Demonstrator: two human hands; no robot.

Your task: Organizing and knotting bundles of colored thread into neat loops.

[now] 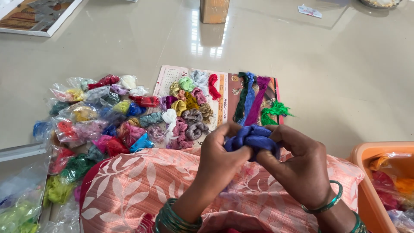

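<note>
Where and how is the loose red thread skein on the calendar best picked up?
Pinch the red skein at its looped upper end, coming from above. It lies flat on the calendar, apart from the bundles at its left, with bare paper on its right, so fingers fit there.

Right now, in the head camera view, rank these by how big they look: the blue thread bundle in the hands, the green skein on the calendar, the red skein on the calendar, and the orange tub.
1. orange tub, though cut off by the frame and nearer the camera
2. blue thread bundle, held between the left hand and right hand
3. green skein
4. red skein, close to the green; unsure
</note>
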